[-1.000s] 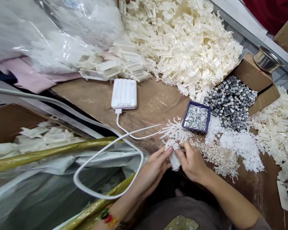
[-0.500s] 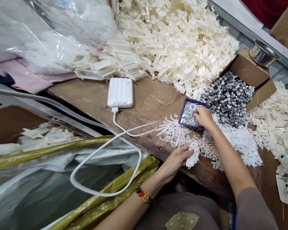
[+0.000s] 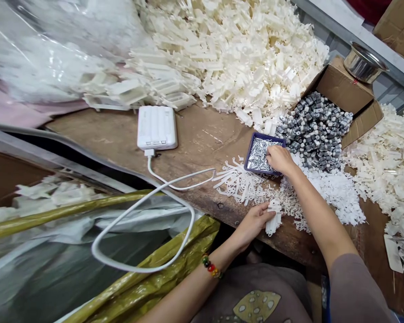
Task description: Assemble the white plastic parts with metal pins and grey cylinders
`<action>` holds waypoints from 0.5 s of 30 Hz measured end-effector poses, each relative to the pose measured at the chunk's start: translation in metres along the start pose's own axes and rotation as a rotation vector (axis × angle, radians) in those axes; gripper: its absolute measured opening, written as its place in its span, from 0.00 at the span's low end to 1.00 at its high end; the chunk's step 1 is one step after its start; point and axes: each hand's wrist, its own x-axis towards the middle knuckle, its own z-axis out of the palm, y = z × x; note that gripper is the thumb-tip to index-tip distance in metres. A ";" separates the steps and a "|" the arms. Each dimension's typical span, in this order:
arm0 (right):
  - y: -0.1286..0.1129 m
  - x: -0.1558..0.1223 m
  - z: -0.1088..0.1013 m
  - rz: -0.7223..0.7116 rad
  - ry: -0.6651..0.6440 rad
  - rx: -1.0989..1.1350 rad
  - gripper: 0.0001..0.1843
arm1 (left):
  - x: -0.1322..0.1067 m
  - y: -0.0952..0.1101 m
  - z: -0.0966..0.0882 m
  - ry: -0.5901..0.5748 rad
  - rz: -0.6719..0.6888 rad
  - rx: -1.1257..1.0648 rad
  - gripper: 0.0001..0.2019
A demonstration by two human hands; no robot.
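Near the table's front edge, my left hand [image 3: 254,223] grips a white plastic part [image 3: 274,218] with small holes and tabs, fingers on its left side. My right hand [image 3: 280,159] is over the right side of a small purple tray [image 3: 248,169] filled with thin metal pins [image 3: 260,152]. Its fingers are pinched together at the pins; whether one is between the fingertips is too small to see. Thin white plastic strips [image 3: 237,181] fan out just left of and below the tray. Small white plastic pieces [image 3: 340,197] are heaped under and beyond my right forearm.
Grey-and-white cylindrical pieces [image 3: 316,130] spill from a cardboard box [image 3: 348,83] with a metal bowl [image 3: 363,63] on it. Cream plastic parts [image 3: 235,54] pile high at the back. A white power bank [image 3: 157,128] with a looping cable [image 3: 97,244] lies left, above plastic sacking [image 3: 128,251].
The camera view has shifted slightly, so the table contents sit a little further left and up. My left hand has turned the white part slightly. My right hand stays at the pins.
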 end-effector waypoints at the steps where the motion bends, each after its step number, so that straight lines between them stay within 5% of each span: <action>1: 0.002 0.001 0.000 0.007 0.001 0.038 0.09 | 0.000 0.000 0.000 0.001 0.000 0.003 0.10; 5: 0.009 0.000 0.000 0.032 0.024 0.195 0.09 | -0.001 0.002 0.000 -0.005 0.000 0.004 0.12; 12: -0.001 0.001 0.001 -0.003 0.027 0.015 0.10 | 0.001 0.001 0.000 -0.015 -0.009 0.039 0.15; 15: 0.004 0.005 0.001 0.017 0.068 0.220 0.07 | 0.002 -0.001 -0.001 -0.016 -0.011 0.055 0.15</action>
